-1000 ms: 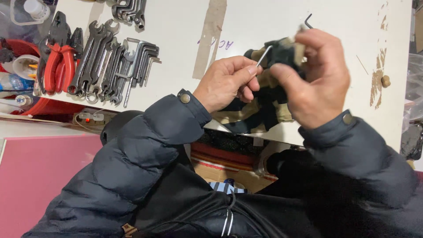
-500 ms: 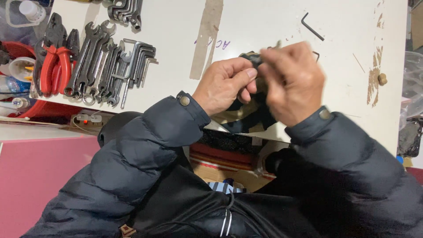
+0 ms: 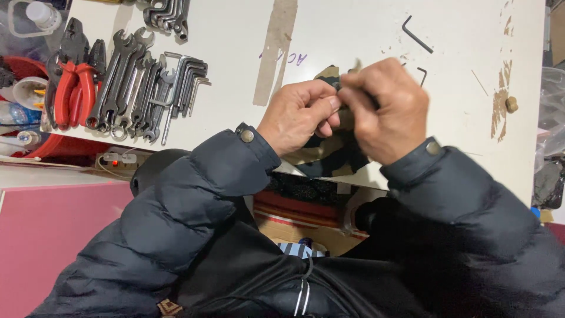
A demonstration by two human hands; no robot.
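My left hand (image 3: 300, 115) and my right hand (image 3: 385, 109) are pressed together above the white table (image 3: 353, 29), fingertips meeting. Both pinch a small dark part (image 3: 343, 88) that the fingers almost wholly hide. A camouflage cloth (image 3: 329, 156) lies under the hands at the table's near edge. Just beyond my right hand a small black hex key (image 3: 422, 75) lies on the table. A longer black hex key (image 3: 416, 34) lies farther back.
At the left lie a row of steel wrenches (image 3: 126, 88), a set of hex keys (image 3: 185, 76) and red-handled pliers (image 3: 73, 82). A brown knob (image 3: 512, 104) sits at the right. A power strip (image 3: 115, 158) lies below the table edge, above a pink surface (image 3: 53, 235).
My hands have come closer together and lower. The thin metal rod seen in my left fingers is now hidden, and the long hex key behind my right hand is uncovered.
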